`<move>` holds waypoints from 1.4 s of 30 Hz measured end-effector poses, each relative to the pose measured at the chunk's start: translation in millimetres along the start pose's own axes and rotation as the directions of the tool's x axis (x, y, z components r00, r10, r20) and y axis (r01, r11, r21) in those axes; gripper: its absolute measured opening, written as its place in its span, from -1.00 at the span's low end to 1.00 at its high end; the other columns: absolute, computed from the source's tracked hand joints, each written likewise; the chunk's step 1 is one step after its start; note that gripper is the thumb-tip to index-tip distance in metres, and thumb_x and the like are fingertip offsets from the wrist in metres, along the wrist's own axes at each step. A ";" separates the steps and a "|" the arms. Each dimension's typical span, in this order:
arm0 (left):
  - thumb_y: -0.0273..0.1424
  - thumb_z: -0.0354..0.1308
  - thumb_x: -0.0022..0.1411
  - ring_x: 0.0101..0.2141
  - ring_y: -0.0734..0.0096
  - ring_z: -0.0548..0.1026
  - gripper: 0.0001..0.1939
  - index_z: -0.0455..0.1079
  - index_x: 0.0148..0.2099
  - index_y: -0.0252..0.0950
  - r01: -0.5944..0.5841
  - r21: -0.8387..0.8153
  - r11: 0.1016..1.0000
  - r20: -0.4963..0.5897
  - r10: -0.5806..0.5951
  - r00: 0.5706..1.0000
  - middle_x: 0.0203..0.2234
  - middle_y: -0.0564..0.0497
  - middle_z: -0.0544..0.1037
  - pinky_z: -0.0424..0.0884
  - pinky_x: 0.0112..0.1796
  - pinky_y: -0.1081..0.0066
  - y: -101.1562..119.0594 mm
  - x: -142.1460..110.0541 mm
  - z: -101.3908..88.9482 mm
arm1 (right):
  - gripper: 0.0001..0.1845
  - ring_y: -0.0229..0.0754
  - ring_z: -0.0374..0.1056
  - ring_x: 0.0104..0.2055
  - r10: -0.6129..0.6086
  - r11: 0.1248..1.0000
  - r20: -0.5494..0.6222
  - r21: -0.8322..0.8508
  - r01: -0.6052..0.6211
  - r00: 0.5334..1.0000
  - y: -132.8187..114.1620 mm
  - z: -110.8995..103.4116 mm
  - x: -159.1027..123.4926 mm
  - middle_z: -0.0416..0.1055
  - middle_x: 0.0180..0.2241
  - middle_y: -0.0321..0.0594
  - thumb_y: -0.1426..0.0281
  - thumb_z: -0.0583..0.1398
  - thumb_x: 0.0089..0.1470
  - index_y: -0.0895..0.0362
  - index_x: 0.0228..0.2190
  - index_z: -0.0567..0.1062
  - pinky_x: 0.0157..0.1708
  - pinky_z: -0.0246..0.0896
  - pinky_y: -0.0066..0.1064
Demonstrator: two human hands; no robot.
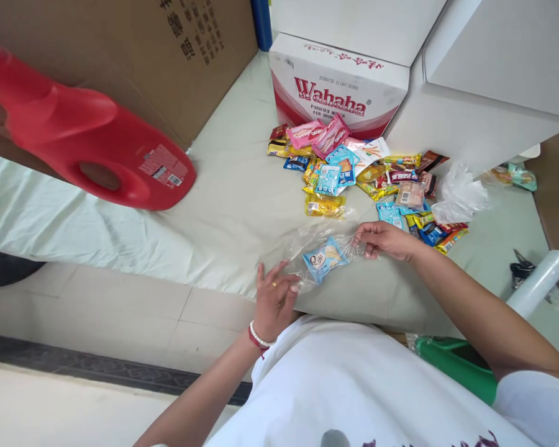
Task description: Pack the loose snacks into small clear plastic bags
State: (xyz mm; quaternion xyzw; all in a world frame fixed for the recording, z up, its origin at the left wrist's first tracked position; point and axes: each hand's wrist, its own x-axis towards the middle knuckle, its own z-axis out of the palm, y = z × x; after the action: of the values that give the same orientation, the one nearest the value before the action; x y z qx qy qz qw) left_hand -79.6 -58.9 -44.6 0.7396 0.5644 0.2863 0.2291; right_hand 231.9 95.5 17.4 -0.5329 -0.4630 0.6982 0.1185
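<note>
A clear plastic bag (302, 248) is stretched between my two hands just above the near edge of the table, and a light blue wrapped snack packet (325, 259) shows inside it. My left hand (274, 301) pinches the left end of the bag between thumb and fingers, some other fingers extended. At the opposite end, my right hand (382, 241) grips gathered plastic with its fingers closed. Just beyond the bag lies a yellow packet (325, 205), in front of a pile of small snacks with pink wafer packets (331, 136) and a blue-and-white packet (328, 179).
A white-and-red Wahaha carton (335, 93) stands behind the snacks. On the left is a large red jug (97, 136) before a brown cardboard box (168, 74). Crumpled white plastic (461, 194) and a plastic roll (543, 282) lie right; a green bin (456, 366) stands below.
</note>
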 end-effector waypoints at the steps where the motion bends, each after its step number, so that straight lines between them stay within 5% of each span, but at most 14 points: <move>1: -0.29 -0.05 0.44 0.29 0.11 0.38 -0.72 0.44 -0.26 -0.16 0.059 0.001 0.998 -0.041 -0.059 0.997 -0.17 0.00 0.68 -0.19 0.38 -0.25 0.3 1.8 -0.7 | -0.55 -0.35 0.41 -0.57 -0.001 1.000 -0.003 -0.009 0.001 1.000 0.4 -0.5 -0.1 0.60 -0.24 -0.19 0.06 0.44 -0.08 0.14 -0.37 0.48 -0.64 0.30 -0.53; 5: -0.01 0.20 0.24 0.37 -0.12 0.21 -0.63 0.41 -0.06 -0.15 0.131 0.077 0.988 -0.132 -0.120 0.984 0.02 -0.11 0.60 -0.28 0.36 -0.35 8.6 7.9 0.0 | -0.55 -0.38 0.32 -0.60 -0.025 0.996 -0.019 -0.087 0.024 0.999 -4.8 3.8 2.0 0.54 -0.37 -0.26 0.02 0.40 -0.03 0.13 -0.39 0.46 -0.67 0.19 -0.54; 8: -0.13 0.16 0.32 0.36 -0.06 0.23 -0.79 0.43 -0.22 -0.13 0.194 0.113 0.975 -0.157 -0.175 0.972 -0.05 -0.04 0.61 -0.26 0.36 -0.34 14.7 13.6 4.2 | -0.56 -0.37 0.27 -0.61 -0.056 0.979 0.005 -0.194 0.056 0.998 -12.6 4.8 8.9 0.51 -0.42 -0.28 0.01 0.35 0.01 0.13 -0.40 0.46 -0.65 0.14 -0.51; 11: -0.29 0.02 0.42 0.27 0.03 0.34 -0.68 0.40 -0.41 -0.18 0.318 0.092 0.944 -0.228 -0.291 0.929 -0.19 -0.03 0.62 -0.11 0.34 -0.30 9.7 20.4 8.2 | -0.62 -0.34 0.27 -0.58 -0.110 0.908 -0.007 -0.406 0.098 0.994 -19.3 -4.0 19.8 0.49 -0.45 -0.29 0.06 0.31 0.06 0.13 -0.38 0.48 -0.57 0.13 -0.49; 13: -0.28 0.07 0.39 0.24 -0.03 0.36 -0.66 0.38 -0.46 -0.21 0.384 0.114 0.916 -0.292 -0.339 0.894 -0.19 -0.06 0.61 -0.07 0.33 -0.31 2.4 24.7 10.4 | -0.74 -0.29 0.30 -0.51 -0.146 0.768 -0.046 -0.634 0.084 0.988 -24.1 -11.4 26.7 0.48 -0.47 -0.29 0.18 0.27 0.11 0.13 -0.37 0.52 -0.48 0.14 -0.46; 17: -0.28 0.17 0.32 0.27 -0.08 0.32 -0.69 0.37 -0.49 -0.23 0.422 0.168 0.891 -0.365 -0.342 0.866 -0.09 -0.11 0.58 -0.01 0.33 -0.24 -6.2 30.9 14.0 | -0.82 -0.07 0.41 -0.27 -0.351 0.307 -0.103 -0.952 0.010 0.931 -42.2 -4.5 36.9 0.54 -0.31 -0.10 0.36 0.19 0.20 0.16 -0.29 0.59 -0.26 0.21 -0.33; 20: -0.26 0.21 0.30 0.34 -0.14 0.22 -0.71 0.38 -0.46 -0.24 0.445 0.198 0.873 -0.385 -0.348 0.855 0.04 -0.16 0.53 -0.02 0.34 -0.23 -4.9 32.7 15.0 | -0.67 0.11 0.35 0.02 -0.575 0.081 0.104 -0.980 0.183 0.812 -60.7 29.9 48.9 0.51 -0.06 0.06 0.31 0.16 0.29 0.20 -0.02 0.57 0.05 0.21 -0.15; 22: -0.20 0.21 0.30 0.35 -0.15 0.22 -0.76 0.43 -0.34 -0.23 0.450 0.200 0.870 -0.393 -0.350 0.850 0.07 -0.20 0.51 -0.03 0.34 -0.24 -3.3 31.6 14.7 | -0.48 0.16 0.23 0.19 -0.565 -0.022 0.304 -0.935 0.354 0.767 -71.1 59.3 63.0 0.45 0.09 0.08 0.28 0.23 0.25 0.22 0.18 0.45 0.20 0.11 -0.10; 25: -0.09 0.17 0.32 0.33 -0.11 0.27 -0.60 0.42 0.04 -0.27 0.433 0.178 0.884 -0.399 -0.337 0.853 0.12 -0.29 0.49 -0.02 0.34 -0.22 -3.0 27.0 13.7 | -0.28 0.20 0.19 0.25 -0.416 -0.083 0.401 -0.911 0.404 0.816 -82.1 93.6 89.5 0.45 0.09 0.15 0.32 0.36 0.10 0.26 0.24 0.37 0.19 0.10 -0.09; 28: -0.06 0.23 0.24 0.33 -0.13 0.27 -0.24 0.18 0.34 -0.36 0.434 0.188 0.881 -0.393 -0.338 0.855 0.23 -0.38 0.39 -0.05 0.36 -0.21 -5.4 22.5 13.6 | -0.64 0.14 0.33 0.07 -0.290 -0.051 0.369 -0.927 0.371 0.883 -89.8 104.2 105.3 0.55 -0.15 0.08 0.45 0.31 0.11 0.24 -0.03 0.56 -0.02 0.18 -0.22; 32: -0.10 0.34 0.11 0.21 -0.18 0.35 0.00 0.04 0.43 -0.46 0.515 0.174 0.839 -0.396 -0.419 0.817 0.12 -0.35 0.47 0.01 0.34 -0.19 -9.4 25.7 13.3 | -0.79 -0.03 0.35 -0.10 -0.359 -0.033 0.496 -0.854 0.520 0.791 -89.6 94.6 83.7 0.53 -0.29 -0.07 0.51 0.17 0.24 0.16 -0.18 0.61 -0.18 0.13 -0.34; 34: -0.12 0.38 0.07 0.15 -0.21 0.36 -0.07 0.19 0.37 -0.43 0.560 0.155 0.814 -0.392 -0.469 0.791 0.00 -0.29 0.52 0.12 0.28 -0.18 -11.1 31.0 11.5 | -0.76 -0.06 0.31 -0.16 -0.392 -0.116 0.595 -0.789 0.604 0.702 -78.5 87.7 58.2 0.49 -0.30 -0.10 0.46 0.13 0.31 0.12 -0.17 0.62 -0.23 0.09 -0.33; 37: -0.22 0.38 0.06 0.09 -0.20 0.36 -0.54 0.52 0.01 -0.26 0.567 0.131 0.814 -0.349 -0.497 0.794 -0.11 -0.20 0.50 0.26 0.18 -0.13 -14.2 36.9 6.1 | -0.70 -0.07 0.24 -0.23 -0.366 -0.253 0.684 -0.725 0.640 0.630 -44.9 77.5 19.4 0.43 -0.35 -0.10 0.44 0.09 0.37 0.07 -0.16 0.64 -0.27 0.05 -0.29; 42: -0.40 0.25 0.10 0.06 -0.04 0.39 -0.96 0.50 -0.33 -0.22 0.419 -0.005 0.908 -0.316 -0.399 0.861 -0.14 -0.15 0.46 0.33 0.12 -0.03 -19.1 26.4 -9.7 | -0.54 -0.03 0.20 -0.16 -0.398 -0.247 0.629 -0.774 0.583 0.668 20.8 64.1 -13.0 0.40 -0.24 -0.09 0.53 0.13 0.32 0.01 0.18 0.50 -0.19 0.13 -0.27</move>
State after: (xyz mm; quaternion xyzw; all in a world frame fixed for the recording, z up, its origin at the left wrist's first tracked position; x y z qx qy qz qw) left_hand -94.4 -28.3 -45.8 0.5558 0.7461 0.3253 0.1693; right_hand 189.2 42.3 9.8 -0.1720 -0.9792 0.0997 -0.0409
